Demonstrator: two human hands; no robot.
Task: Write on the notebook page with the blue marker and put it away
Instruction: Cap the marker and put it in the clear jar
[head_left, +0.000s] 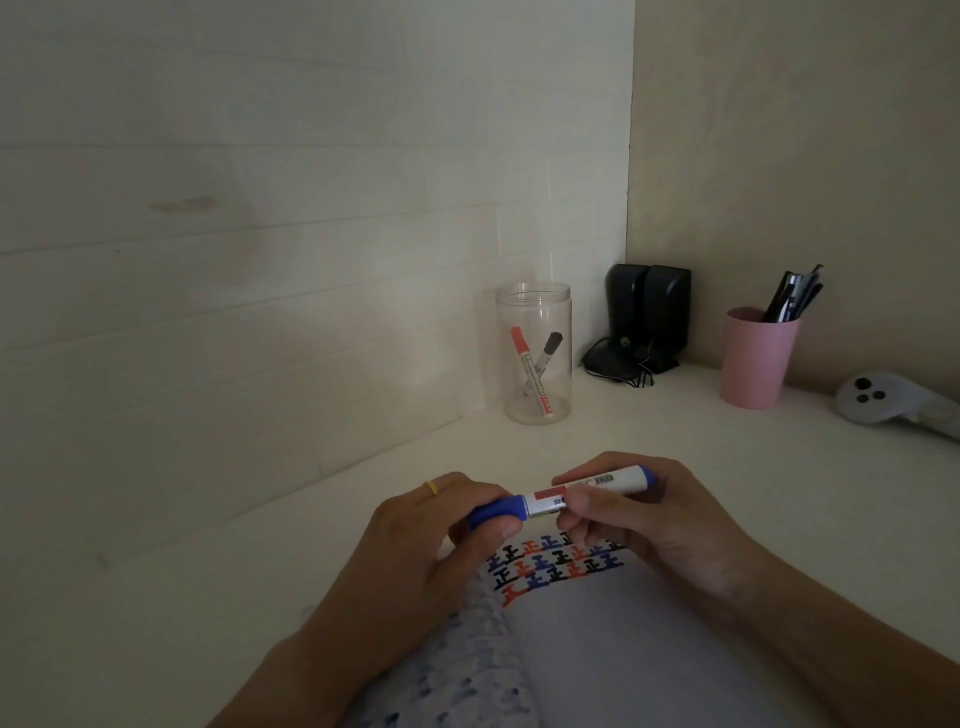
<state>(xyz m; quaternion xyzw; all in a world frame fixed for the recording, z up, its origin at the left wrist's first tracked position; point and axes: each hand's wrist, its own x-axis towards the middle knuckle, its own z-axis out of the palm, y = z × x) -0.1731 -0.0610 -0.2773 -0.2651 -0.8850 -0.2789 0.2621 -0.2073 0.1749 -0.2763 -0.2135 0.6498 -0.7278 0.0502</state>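
Note:
I hold the blue marker (545, 501) level above the open notebook (597, 639). My left hand (415, 551) pinches its blue cap at the left end. My right hand (639, 525) grips the white barrel. The cap sits on the barrel. The notebook page carries rows of blue, red and black marks near its top edge. A clear plastic jar (534, 353) stands at the wall behind, with a red marker and a black marker inside.
A pink cup (756, 358) with several pens stands at the right. Two black speakers (649, 312) with cables fill the corner. A grey device (878, 400) lies at the far right. The white desk (182, 597) meets walls at left and back.

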